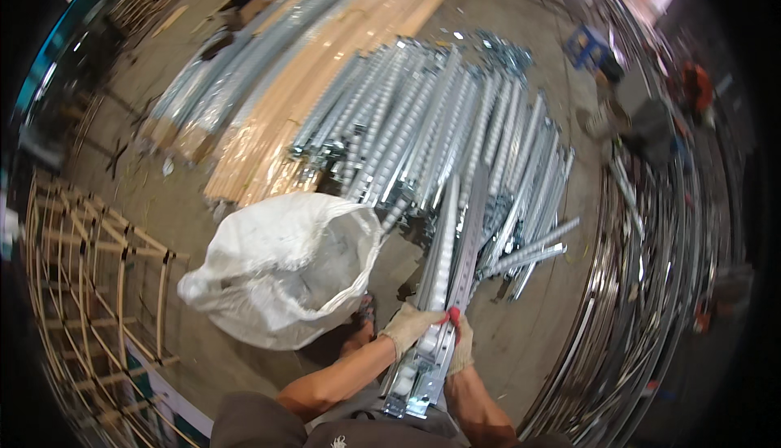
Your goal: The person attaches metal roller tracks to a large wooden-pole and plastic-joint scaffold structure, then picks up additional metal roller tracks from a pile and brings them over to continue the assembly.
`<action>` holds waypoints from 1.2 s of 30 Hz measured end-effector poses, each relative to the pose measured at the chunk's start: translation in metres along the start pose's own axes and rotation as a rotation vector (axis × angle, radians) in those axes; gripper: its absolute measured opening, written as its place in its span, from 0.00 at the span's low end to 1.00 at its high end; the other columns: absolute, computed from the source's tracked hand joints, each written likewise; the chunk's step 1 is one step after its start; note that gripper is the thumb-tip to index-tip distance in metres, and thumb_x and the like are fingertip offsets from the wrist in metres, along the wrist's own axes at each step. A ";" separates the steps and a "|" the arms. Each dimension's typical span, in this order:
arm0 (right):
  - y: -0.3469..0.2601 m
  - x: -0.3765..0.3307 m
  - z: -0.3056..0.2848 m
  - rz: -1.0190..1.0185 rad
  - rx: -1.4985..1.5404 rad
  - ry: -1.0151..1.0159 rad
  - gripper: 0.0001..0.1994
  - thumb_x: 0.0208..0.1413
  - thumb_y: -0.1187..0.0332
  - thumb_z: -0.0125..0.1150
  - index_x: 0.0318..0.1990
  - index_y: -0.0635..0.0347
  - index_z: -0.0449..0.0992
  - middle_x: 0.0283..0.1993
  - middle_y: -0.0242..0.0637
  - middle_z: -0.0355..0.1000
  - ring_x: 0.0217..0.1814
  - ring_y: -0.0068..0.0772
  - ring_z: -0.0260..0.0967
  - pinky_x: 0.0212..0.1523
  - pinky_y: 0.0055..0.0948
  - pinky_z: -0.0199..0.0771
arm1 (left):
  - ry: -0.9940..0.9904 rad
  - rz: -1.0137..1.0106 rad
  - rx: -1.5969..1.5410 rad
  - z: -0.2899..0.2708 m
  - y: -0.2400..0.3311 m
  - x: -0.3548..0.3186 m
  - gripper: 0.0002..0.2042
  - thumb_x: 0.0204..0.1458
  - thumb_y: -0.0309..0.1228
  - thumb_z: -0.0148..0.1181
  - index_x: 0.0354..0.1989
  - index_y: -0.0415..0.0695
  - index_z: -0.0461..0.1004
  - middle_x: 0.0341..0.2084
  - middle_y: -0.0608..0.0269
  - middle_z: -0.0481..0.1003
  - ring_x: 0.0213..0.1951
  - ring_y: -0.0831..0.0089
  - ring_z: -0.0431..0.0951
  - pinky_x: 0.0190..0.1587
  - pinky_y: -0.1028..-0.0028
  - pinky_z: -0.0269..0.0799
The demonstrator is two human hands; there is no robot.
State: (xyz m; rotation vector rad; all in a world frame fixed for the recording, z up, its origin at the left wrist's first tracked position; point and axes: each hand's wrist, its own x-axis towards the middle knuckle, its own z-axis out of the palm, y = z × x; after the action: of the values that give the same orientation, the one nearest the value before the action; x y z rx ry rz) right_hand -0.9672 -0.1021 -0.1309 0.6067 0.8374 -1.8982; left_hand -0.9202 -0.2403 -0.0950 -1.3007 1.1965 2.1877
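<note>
Your left hand (409, 330), in a pale work glove, has its fingers clamped on the left side of the metal rails (465, 273). Your right hand (462, 349), gloved too, has its fingers clamped on their right side, and red shows at the fingertips where the two hands nearly meet. The rails slant from just in front of your body, at their near end, to the far side, where they overlap the pile. One of them carries a row of white rollers (442, 281).

To the left of your hands a white sack (252, 265) stands on the floor (521, 326), its mouth wide and tilted to the right. Beyond it lies the pile of roller tracks (431, 114), with a few loose pieces sticking out at its right. Farther left, long tan bars (268, 126) in clear wrap lie beside grey wrapped bundles (224, 98). At the near left is a slatted frame (122, 318); long metal bars (626, 285) line the right, with a blue stool (582, 45) at the far right.
</note>
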 end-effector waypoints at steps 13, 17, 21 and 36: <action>0.183 -0.220 -0.006 0.097 -0.675 -0.235 0.32 0.64 0.43 0.47 0.58 0.66 0.70 0.57 0.47 0.72 0.58 0.44 0.71 0.60 0.41 0.72 | 0.161 0.002 0.295 -0.083 -0.197 -0.217 0.29 0.40 0.45 0.67 0.47 0.35 0.81 0.44 0.48 0.79 0.46 0.63 0.79 0.47 0.67 0.73; 0.255 -0.248 -0.045 0.068 -0.760 -0.285 0.28 0.64 0.43 0.47 0.56 0.60 0.73 0.53 0.42 0.73 0.55 0.41 0.72 0.56 0.38 0.74 | 0.059 0.091 0.174 -0.127 -0.259 -0.299 0.25 0.41 0.43 0.67 0.44 0.37 0.82 0.41 0.52 0.80 0.41 0.66 0.79 0.44 0.67 0.73; 0.334 -0.263 -0.096 0.079 -0.869 -0.352 0.23 0.65 0.48 0.48 0.52 0.58 0.75 0.47 0.39 0.76 0.49 0.37 0.74 0.51 0.37 0.76 | 0.067 0.188 0.043 -0.180 -0.363 -0.330 0.21 0.43 0.41 0.65 0.42 0.38 0.81 0.37 0.55 0.79 0.37 0.67 0.78 0.41 0.67 0.73; 0.691 -0.373 -0.041 1.010 -1.067 -0.419 0.14 0.64 0.57 0.51 0.41 0.57 0.77 0.38 0.37 0.78 0.39 0.38 0.76 0.43 0.39 0.79 | 0.246 0.473 -0.578 -0.404 -0.687 -0.429 0.08 0.53 0.34 0.60 0.33 0.43 0.80 0.25 0.65 0.77 0.23 0.73 0.74 0.30 0.69 0.71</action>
State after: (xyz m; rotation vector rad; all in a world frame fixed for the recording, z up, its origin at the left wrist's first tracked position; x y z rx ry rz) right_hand -0.1819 -0.0854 -0.0990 -0.0817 0.8729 -0.4718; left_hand -0.0296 -0.0963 -0.1691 -1.6799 1.0754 2.9398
